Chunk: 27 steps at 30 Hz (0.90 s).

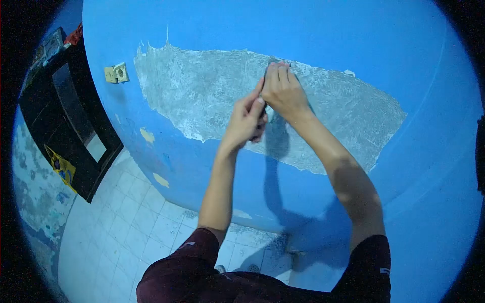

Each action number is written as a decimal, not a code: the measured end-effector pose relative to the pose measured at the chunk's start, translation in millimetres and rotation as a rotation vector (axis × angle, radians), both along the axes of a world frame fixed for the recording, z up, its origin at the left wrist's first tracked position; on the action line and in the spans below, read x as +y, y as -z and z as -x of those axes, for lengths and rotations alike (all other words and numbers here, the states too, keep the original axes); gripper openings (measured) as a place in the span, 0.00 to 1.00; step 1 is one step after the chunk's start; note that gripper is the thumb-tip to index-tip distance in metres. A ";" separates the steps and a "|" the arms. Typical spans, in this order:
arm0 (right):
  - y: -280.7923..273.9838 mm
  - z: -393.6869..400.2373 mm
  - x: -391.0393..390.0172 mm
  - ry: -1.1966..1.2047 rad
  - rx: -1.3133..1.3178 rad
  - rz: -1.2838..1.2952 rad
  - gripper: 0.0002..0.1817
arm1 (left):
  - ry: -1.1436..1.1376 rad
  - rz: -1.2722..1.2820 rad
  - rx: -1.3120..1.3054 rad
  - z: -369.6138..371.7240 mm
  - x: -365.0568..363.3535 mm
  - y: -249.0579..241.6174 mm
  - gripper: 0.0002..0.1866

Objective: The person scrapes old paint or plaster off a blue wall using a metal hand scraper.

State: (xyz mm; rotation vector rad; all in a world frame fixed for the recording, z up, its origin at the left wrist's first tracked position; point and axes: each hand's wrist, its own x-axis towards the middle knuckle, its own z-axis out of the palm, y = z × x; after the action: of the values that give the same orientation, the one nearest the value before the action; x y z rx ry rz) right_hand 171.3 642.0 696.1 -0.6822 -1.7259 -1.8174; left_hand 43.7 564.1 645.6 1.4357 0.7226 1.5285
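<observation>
Before me a blue wall (303, 30) bears a large bare grey patch (202, 86) with ragged paint edges. My left hand (246, 120) is closed around the dark handle of what looks like a scraper (263, 107), mostly covered by my hands. Higher up, my right hand (284, 90) presses its fingers together over the tool's upper end, against the wall near the patch's top edge. The blade is largely hidden under those fingers.
A switch or socket box (117, 73) sits on the wall at left. Beyond it stands a dark door (65, 111) with a yellow item (61, 166) on it. White floor tiles (131, 222) lie below. Smaller chipped spots (147, 135) mark the lower wall.
</observation>
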 end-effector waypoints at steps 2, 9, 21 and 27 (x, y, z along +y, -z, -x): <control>1.1 -1.4 0.8 -0.018 0.009 -0.020 0.21 | 0.003 -0.023 0.000 -3.1 3.6 1.8 0.26; -14.3 -46.9 -4.2 0.019 -0.138 0.238 0.24 | 0.114 -0.058 -0.367 -81.2 21.4 38.2 0.30; -118.0 -206.3 30.5 -0.285 0.071 0.181 0.32 | 0.093 -0.089 -0.676 -150.5 13.7 12.4 0.30; -114.4 -207.4 33.8 -0.349 0.043 0.149 0.32 | 0.103 -0.121 -0.768 -173.1 21.3 11.8 0.30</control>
State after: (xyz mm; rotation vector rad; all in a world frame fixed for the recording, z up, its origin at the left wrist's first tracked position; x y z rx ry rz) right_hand 378.7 675.8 810.6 -0.4390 -1.8330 -1.4391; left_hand 216.7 585.4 633.7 0.8293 0.0901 1.8763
